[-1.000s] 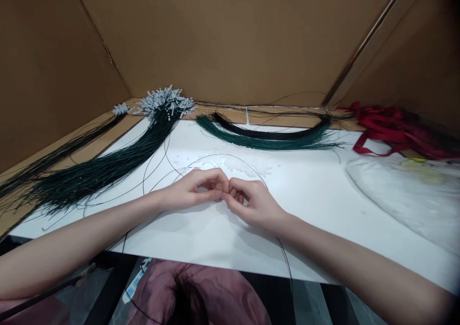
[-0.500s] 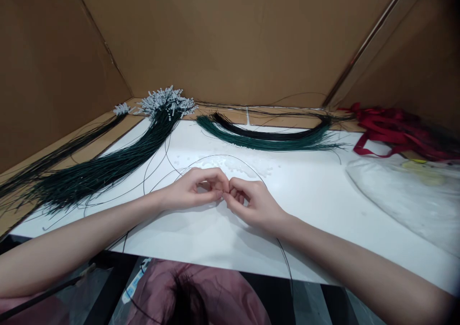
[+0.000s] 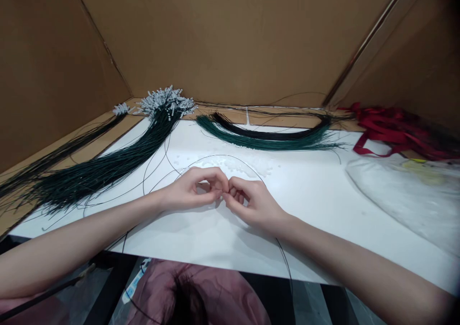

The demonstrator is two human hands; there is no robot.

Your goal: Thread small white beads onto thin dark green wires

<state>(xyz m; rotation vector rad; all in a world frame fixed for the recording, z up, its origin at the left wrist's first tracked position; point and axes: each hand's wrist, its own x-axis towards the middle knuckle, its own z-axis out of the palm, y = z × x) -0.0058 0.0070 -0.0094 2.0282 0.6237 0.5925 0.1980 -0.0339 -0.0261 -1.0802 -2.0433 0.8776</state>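
Note:
My left hand (image 3: 201, 187) and my right hand (image 3: 251, 199) meet over the middle of the white tabletop (image 3: 316, 195), fingertips touching. Both are closed in a pinch, thumb against forefinger. Whatever lies between the fingertips is too small and hidden to make out. A thin dark wire (image 3: 230, 155) arches behind the hands; its ends pass out of sight near them. Just beyond lie loose small white beads (image 3: 251, 164), scattered on the table. To the left rests a thick bundle of dark green wires (image 3: 118, 171), its far tips covered with white beads (image 3: 165, 102).
A smaller beaded wire bundle (image 3: 72, 145) lies at far left. Green wires (image 3: 266, 143) and black wires (image 3: 269, 134) curve along the back. Red ribbon (image 3: 395, 128) and a clear plastic bag (image 3: 406, 195) are at right. Cardboard walls (image 3: 230, 42) enclose the table.
Almost nothing differs. Both hands keep the same pinch, with only a very slight shift at the fingertips.

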